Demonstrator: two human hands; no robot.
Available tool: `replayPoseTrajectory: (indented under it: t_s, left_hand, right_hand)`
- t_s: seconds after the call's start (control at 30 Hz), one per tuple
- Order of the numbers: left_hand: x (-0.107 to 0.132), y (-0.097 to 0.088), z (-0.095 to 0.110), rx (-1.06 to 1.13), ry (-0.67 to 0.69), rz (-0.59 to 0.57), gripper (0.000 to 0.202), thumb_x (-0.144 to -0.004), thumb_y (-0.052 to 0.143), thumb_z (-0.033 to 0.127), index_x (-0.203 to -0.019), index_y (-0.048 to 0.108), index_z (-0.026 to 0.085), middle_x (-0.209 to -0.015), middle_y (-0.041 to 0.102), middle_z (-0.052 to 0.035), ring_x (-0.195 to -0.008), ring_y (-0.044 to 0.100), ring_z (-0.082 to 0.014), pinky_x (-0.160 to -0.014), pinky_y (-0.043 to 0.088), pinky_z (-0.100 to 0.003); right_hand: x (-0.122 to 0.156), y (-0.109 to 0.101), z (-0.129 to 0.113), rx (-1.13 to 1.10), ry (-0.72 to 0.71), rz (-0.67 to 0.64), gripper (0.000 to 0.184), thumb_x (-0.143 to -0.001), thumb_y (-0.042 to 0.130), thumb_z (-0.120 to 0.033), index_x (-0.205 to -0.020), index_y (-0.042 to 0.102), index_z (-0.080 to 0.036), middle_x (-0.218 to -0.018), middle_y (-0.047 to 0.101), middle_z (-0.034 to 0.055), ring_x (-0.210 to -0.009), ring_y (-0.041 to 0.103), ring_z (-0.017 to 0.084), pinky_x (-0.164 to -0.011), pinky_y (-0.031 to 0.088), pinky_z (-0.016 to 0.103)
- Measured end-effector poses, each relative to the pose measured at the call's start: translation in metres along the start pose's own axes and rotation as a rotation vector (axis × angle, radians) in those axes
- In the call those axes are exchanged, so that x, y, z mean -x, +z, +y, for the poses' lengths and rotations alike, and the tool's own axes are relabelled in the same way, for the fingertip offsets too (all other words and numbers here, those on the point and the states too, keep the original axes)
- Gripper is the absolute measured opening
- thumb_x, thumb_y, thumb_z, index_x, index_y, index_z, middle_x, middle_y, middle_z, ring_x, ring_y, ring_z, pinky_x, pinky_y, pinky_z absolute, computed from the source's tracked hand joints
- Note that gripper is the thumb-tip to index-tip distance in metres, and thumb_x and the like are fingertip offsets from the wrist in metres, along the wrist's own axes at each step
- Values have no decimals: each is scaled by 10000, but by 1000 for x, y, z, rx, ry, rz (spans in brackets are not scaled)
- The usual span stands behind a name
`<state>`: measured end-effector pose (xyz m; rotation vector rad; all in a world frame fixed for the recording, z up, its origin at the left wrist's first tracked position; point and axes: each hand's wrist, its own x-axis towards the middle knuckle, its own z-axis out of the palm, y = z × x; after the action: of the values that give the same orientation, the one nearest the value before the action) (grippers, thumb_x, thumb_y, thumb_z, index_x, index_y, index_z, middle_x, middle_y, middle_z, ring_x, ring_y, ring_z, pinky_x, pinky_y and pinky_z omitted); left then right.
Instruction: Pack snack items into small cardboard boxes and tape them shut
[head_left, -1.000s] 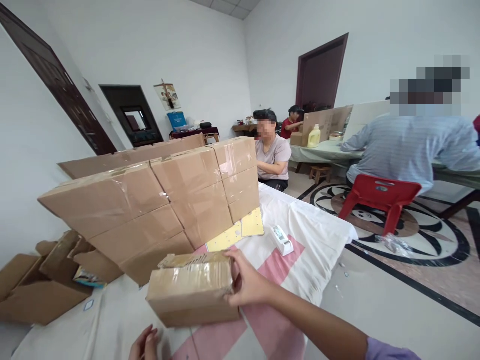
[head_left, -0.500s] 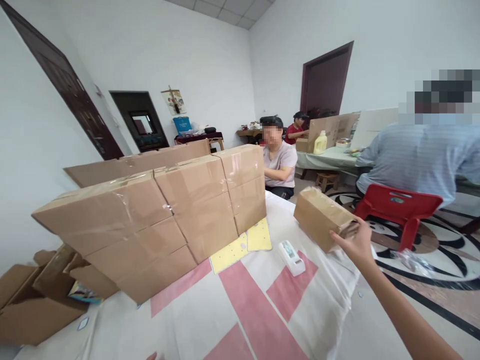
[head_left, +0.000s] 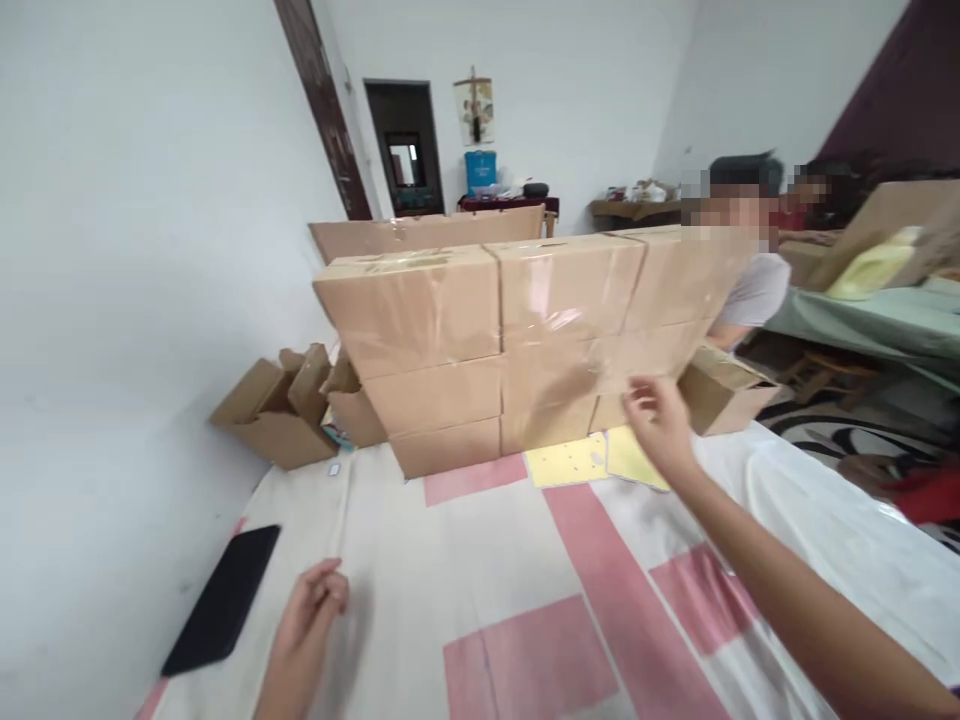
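Half curled and empty, the right hand [head_left: 660, 420] hangs before a stack of brown cardboard boxes [head_left: 442, 325], with a small gap between thumb and fingers. Its opposite number, the left hand [head_left: 307, 605], is also empty, fingers bent in toward the thumb, low by the left side of the table [head_left: 405, 590]; from where I stand I can't tell whether it brushes the cloth.

One separate small box [head_left: 727, 395] sits at the right-hand end of the stack, by the table's far right corner. It is very near the stack, though I can't make out whether the two touch. The stack itself runs along the far edge, three high and three across, with clear tape shining on its faces. Yellow sheets [head_left: 566, 463] lie flat at its foot, partly hidden behind the right hand.

Toward the left edge lies a black tablet-like slab [head_left: 225, 605], and beyond it, by the far left corner, stand open cartons [head_left: 274, 420]. Past the far right corner I see a co-worker in a pale top [head_left: 761, 290], and a yellow jug [head_left: 874, 265] on a green-covered table [head_left: 840, 318].
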<state>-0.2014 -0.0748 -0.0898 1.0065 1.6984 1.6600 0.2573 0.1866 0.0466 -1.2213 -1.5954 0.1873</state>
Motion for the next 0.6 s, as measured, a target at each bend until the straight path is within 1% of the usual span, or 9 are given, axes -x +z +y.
replayPoseTrajectory:
  t_s: [0.03, 0.1, 0.17, 0.23, 0.3, 0.33, 0.43, 0.5, 0.6]
  left_hand:
    - [-21, -18, 2, -3, 5, 28, 488, -737, 759, 503, -1098, 564, 238, -769, 581, 12, -728, 561, -173, -725, 464, -302]
    - [-67, -44, 6, 19, 28, 210, 510, -702, 778, 423, -1120, 564, 224, -965, 635, -33, -943, 604, -199, -835, 475, -307]
    - [-115, -56, 8, 63, 4, 393, 512, -688, 756, 376, -1119, 540, 203, -1054, 638, -67, -1070, 603, -231, -982, 456, -379]
    - [-162, -57, 7, 86, -24, 459, 517, -744, 703, 348, -1188, 498, 180, -1258, 599, -148, -1230, 555, -272, -1080, 407, -455]
    - [-206, -55, 2, 77, -8, 504, 550, -816, 664, 357, -1284, 441, 172, -1458, 471, -192, -1377, 445, -269, -1157, 330, -448]
    - [-225, -53, -2, 75, -2, 523, 559, -857, 634, 370, -1323, 410, 159, -1520, 401, -211, -1429, 384, -265, -1186, 287, -440]
    - [-268, -54, -17, 82, 39, 493, 530, -950, 524, 384, -1391, 363, 137, -1541, 391, -220, -1420, 412, -234, -1170, 329, -392]
    - [-282, -56, -29, 69, 69, 457, 465, -970, 488, 389, -1359, 421, 142, -1491, 469, -197, -1367, 478, -221, -1134, 379, -365]
    - [-287, -60, -49, 25, 110, 424, 372, -974, 460, 426, -1218, 543, 157, -1360, 585, -156, -1262, 553, -214, -1085, 420, -345]
  right_hand:
    - [24, 32, -30, -106, -71, -135, 276, -889, 560, -405, -1060, 622, -198, -993, 650, 107, -855, 634, 222, -795, 548, 394]
    - [75, 100, -88, -306, -149, -451, 158, -908, 532, -281, -1005, 641, -224, -943, 676, 79, -857, 650, 205, -815, 546, 370]
    - [119, 170, -139, -462, -185, -688, 191, -879, 557, -227, -1043, 654, -223, -1007, 693, 83, -865, 661, 199, -783, 551, 345]
    - [145, 240, -179, -573, -145, -817, 300, -872, 557, -206, -1158, 646, -219, -1103, 696, 88, -952, 670, 205, -785, 560, 328]
    - [155, 307, -210, -640, -72, -870, 481, -848, 574, -190, -1328, 570, -214, -1339, 615, 116, -1067, 656, 216, -802, 573, 323]
    - [154, 339, -222, -649, -24, -893, 573, -836, 584, -179, -1403, 513, -210, -1476, 513, 133, -1064, 660, 212, -828, 577, 333]
    - [142, 414, -246, -642, 112, -849, 676, -850, 545, -124, -1508, 406, -196, -1619, 327, 141, -1095, 659, 192, -1000, 528, 352]
    - [133, 446, -253, -611, 145, -765, 669, -870, 491, -76, -1524, 387, -169, -1616, 345, 128, -1255, 586, 200, -1103, 454, 349]
    - [124, 470, -253, -518, 152, -691, 639, -876, 481, -33, -1504, 433, -143, -1568, 435, 127, -1407, 456, 236, -1194, 339, 409]
